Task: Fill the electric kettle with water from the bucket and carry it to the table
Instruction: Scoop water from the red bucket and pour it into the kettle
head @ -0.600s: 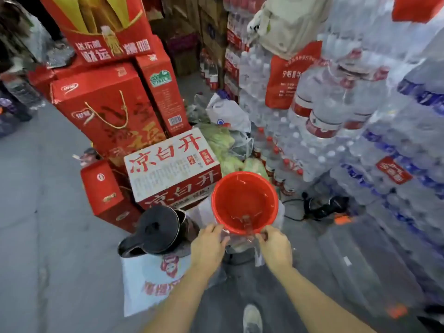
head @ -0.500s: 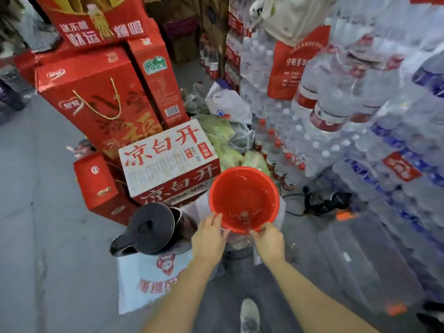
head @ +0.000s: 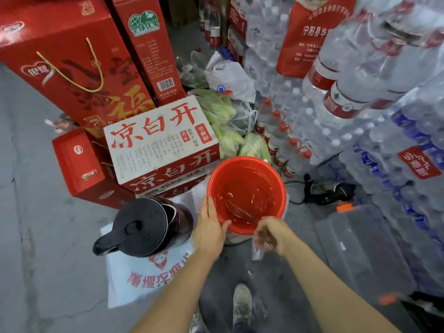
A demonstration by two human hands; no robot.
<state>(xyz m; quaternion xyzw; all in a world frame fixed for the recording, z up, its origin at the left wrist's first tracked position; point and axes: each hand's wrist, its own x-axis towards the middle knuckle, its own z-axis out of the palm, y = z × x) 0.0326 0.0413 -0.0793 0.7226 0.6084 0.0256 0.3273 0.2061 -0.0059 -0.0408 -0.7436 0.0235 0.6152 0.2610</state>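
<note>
A red plastic bucket (head: 247, 171) with water in it stands on the floor in the middle of the head view. My left hand (head: 211, 230) grips its near left rim, thumb over the edge. My right hand (head: 269, 234) hovers just off the near right rim, blurred, fingers curled and holding nothing. The dark electric kettle (head: 146, 227), lid closed and handle pointing toward the lower left, sits on a white printed bag (head: 144, 277) to the left of the bucket, untouched.
A white-and-red carton (head: 158, 140) and red gift boxes (head: 69, 66) stand behind the kettle. Shrink-wrapped water bottle packs (head: 374, 97) tower on the right. A black kettle base with cord (head: 329, 191) lies right of the bucket. Bags of greens (head: 228, 131) sit behind it. My shoe (head: 242, 301) is below.
My right hand has come off the bucket rim and drawn back slightly. The left hand has slid further around the left rim. The camera has moved closer and lower.
</note>
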